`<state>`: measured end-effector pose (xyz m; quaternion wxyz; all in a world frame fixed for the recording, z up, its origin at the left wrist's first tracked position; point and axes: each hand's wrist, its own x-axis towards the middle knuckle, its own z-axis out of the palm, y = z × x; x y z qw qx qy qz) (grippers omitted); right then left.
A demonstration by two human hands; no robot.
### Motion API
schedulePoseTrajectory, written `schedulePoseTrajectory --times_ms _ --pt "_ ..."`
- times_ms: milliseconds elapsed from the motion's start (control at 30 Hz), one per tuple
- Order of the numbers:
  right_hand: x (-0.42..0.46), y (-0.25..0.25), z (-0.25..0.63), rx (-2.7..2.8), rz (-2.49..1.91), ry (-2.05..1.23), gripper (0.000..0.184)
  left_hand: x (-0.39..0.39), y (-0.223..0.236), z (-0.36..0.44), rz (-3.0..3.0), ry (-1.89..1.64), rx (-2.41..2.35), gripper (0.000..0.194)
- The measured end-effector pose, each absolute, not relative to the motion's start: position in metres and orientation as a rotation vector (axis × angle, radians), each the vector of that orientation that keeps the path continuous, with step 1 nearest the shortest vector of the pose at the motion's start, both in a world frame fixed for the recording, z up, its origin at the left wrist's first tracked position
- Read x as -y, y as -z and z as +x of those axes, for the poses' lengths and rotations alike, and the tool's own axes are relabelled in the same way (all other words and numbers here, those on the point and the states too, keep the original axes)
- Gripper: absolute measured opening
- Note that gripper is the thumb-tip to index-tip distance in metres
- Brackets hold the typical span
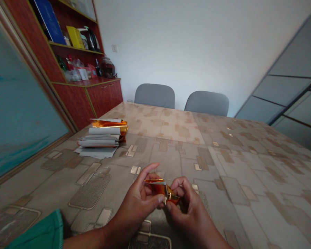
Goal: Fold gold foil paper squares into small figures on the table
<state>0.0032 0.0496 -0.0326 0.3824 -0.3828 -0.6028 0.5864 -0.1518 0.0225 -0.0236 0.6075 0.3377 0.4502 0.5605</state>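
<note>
A short teal-green cloth sleeve [36, 233] with a finely ribbed hem covers the upper part of the left arm and ends at the bare left forearm [83, 242]. The left hand [137, 204], the right hand [189, 214] and the right forearm [212, 238] are bare as well, with slim, tapering fingers.

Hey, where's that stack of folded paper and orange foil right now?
In the head view, the stack sits on the left of the patterned table, ahead of the left hand and near the red wooden cabinet.
</note>
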Motion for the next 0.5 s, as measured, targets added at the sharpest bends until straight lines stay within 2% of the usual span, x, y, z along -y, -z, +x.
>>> schedulePoseTrajectory --times_ms 100,200,333,500 --pt "-0.053 0.031 0.008 1.428 -0.932 -1.657 0.037 -0.021 0.027 -0.159 1.008 -1.289 -1.081 0.058" --pt "-0.056 0.027 0.012 1.417 -0.925 -1.670 0.040 -0.020 0.030 -0.171 1.600 -1.396 -1.304 0.030" --pt "-0.058 0.021 0.011 1.397 -0.957 -1.661 0.041 -0.020 0.028 -0.182 2.425 -1.315 -1.485 0.021" --pt "-0.056 0.024 0.005 1.383 -0.930 -1.688 0.043 -0.022 0.017 -0.183 2.761 -0.981 -1.375 0.020"
